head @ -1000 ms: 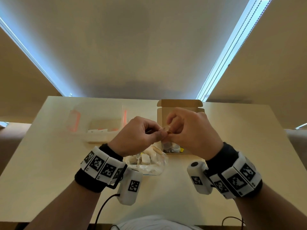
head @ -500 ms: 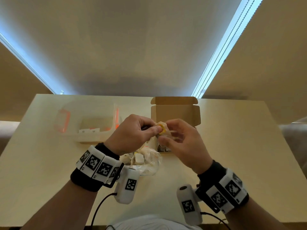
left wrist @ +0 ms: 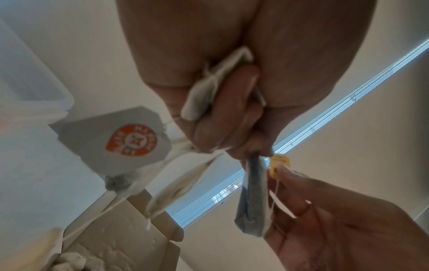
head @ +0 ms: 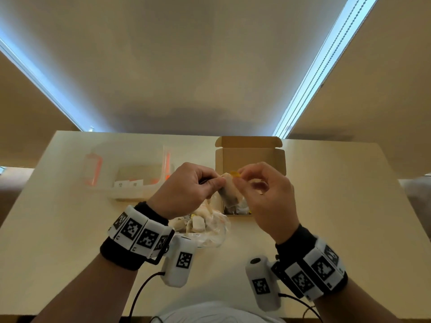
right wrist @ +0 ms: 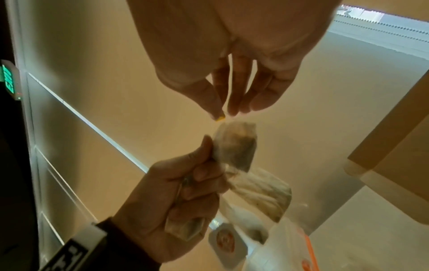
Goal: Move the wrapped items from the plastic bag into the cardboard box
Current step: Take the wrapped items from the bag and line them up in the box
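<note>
Right hand now higher, pinching yellow tag; left hand clutching pale tea bags.

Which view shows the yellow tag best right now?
Left wrist: the yellow tag shows its whole face, pinched by the right hand beside the tea bag that the left hand grips. Head view shows only a small yellow patch; right wrist, just a sliver at the fingertips.

Bare forearms, black wristbands, white segmented bands with black square markers, white camera pods each bearing a marker, thin black cables, white shirt
</note>
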